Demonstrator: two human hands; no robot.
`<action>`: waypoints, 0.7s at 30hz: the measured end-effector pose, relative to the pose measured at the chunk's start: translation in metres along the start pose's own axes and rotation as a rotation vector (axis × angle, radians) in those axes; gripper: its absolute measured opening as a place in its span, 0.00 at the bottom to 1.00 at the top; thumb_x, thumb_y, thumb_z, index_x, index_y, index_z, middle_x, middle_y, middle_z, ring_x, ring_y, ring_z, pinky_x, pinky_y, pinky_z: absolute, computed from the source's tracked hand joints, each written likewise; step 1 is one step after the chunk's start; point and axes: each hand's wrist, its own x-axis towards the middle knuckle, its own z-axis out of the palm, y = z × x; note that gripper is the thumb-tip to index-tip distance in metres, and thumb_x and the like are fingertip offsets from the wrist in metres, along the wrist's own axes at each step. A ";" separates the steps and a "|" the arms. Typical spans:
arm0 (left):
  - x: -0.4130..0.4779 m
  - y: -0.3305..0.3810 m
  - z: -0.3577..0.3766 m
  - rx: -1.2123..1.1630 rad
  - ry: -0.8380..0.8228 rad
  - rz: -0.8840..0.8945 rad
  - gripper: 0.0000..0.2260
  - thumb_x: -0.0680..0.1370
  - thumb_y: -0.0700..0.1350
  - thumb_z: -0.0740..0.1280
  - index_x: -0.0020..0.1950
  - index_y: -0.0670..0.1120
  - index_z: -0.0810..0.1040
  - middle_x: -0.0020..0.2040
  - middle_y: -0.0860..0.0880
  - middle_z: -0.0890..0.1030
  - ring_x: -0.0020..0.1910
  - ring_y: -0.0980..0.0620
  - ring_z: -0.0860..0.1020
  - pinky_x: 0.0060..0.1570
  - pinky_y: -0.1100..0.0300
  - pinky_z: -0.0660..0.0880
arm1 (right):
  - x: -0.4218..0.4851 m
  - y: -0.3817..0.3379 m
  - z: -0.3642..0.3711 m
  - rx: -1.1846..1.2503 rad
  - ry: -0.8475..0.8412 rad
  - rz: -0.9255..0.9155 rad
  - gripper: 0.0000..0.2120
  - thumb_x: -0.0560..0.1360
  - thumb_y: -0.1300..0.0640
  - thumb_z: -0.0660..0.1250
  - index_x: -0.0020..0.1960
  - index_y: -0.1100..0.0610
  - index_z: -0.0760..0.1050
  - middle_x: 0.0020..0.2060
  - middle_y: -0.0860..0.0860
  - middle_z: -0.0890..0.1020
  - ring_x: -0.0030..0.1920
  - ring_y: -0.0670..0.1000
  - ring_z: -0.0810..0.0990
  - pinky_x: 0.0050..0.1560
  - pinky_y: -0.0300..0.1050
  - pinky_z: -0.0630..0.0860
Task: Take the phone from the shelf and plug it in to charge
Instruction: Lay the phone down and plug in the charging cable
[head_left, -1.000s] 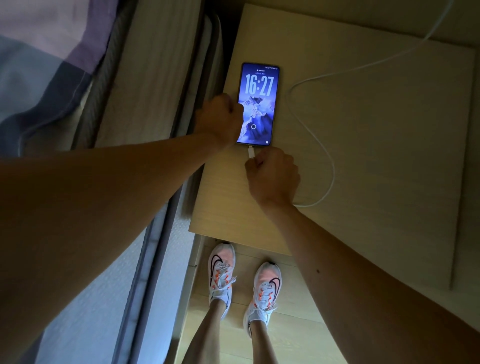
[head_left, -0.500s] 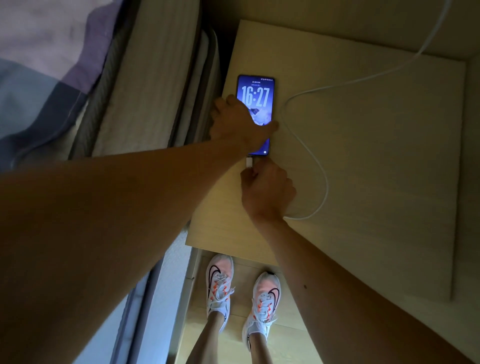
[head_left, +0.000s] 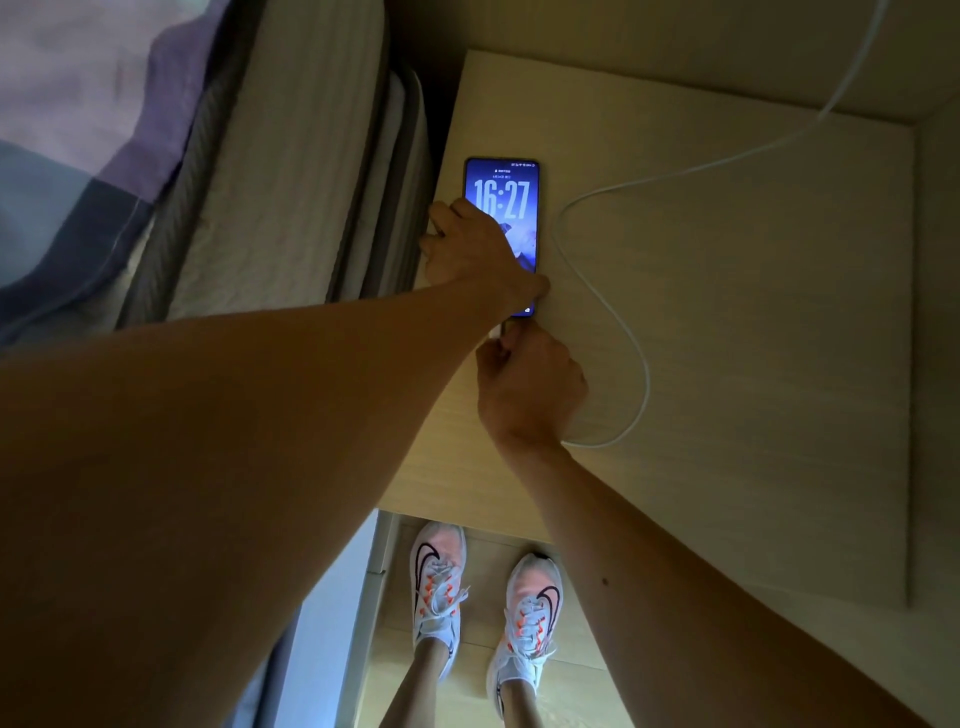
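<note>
The phone (head_left: 503, 197) is lying screen-up on the wooden surface (head_left: 727, 312). The left hand (head_left: 475, 254) is clamping its lower half. The right hand (head_left: 530, 389) is pinching the cable (head_left: 623, 332) plug, apparently at the port.

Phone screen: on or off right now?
On. The phone lies face up on the wooden top, its display lit blue and reading 16:27; the left hand covers its lower part.

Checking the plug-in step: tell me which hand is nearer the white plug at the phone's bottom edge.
Right. The right hand pinches the plug just below the phone; the left hand lies higher up, across the phone's lower half.
</note>
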 end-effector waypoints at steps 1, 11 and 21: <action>0.000 0.000 0.000 -0.001 -0.008 -0.003 0.46 0.66 0.64 0.72 0.71 0.35 0.60 0.68 0.39 0.65 0.70 0.40 0.65 0.67 0.47 0.68 | 0.000 0.000 0.000 -0.006 0.001 -0.006 0.07 0.73 0.51 0.66 0.40 0.55 0.77 0.37 0.55 0.84 0.40 0.60 0.83 0.38 0.45 0.64; -0.002 0.003 0.002 0.073 0.003 0.019 0.39 0.68 0.62 0.70 0.68 0.38 0.64 0.65 0.41 0.68 0.66 0.41 0.66 0.58 0.51 0.68 | 0.002 -0.002 -0.001 -0.035 -0.004 -0.033 0.07 0.74 0.53 0.65 0.39 0.55 0.76 0.39 0.54 0.84 0.41 0.60 0.83 0.39 0.46 0.63; -0.003 0.004 -0.001 0.077 -0.015 0.026 0.39 0.69 0.62 0.71 0.70 0.39 0.64 0.66 0.41 0.68 0.66 0.42 0.67 0.59 0.50 0.69 | 0.004 -0.005 -0.002 0.038 0.000 -0.004 0.09 0.75 0.54 0.65 0.39 0.56 0.76 0.37 0.57 0.84 0.40 0.62 0.82 0.39 0.47 0.65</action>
